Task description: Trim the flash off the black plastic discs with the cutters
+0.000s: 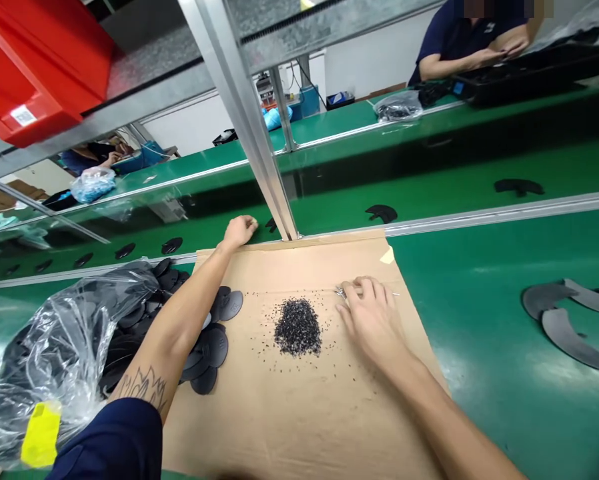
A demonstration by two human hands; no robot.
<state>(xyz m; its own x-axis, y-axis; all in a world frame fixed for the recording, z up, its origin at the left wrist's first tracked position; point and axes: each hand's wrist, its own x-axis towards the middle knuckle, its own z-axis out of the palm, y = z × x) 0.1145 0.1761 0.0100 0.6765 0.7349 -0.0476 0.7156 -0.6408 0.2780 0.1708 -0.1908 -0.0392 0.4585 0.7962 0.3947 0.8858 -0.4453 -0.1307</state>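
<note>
My left hand (239, 231) reaches out over the green conveyor belt, its fingers curled together; anything between them is too small to make out. Just right of it, a black part (271, 225) lies on the belt, partly behind the metal post. On the brown cardboard sheet (279, 420), my right hand (372, 313) is closed over a slim metal tool (339, 292), whose two ends stick out either side; its kind is hidden. Between my arms is a heap of tiny black pieces (298, 327), with strays around it.
Flat black rounded parts (212, 347) and a clear plastic bag (64, 340) of them lie left. Curved grey parts (574, 333) lie right. A metal post (249, 127) rises ahead; a red bin (39, 73) sits upper left. A co-worker (459, 47) works across the belt.
</note>
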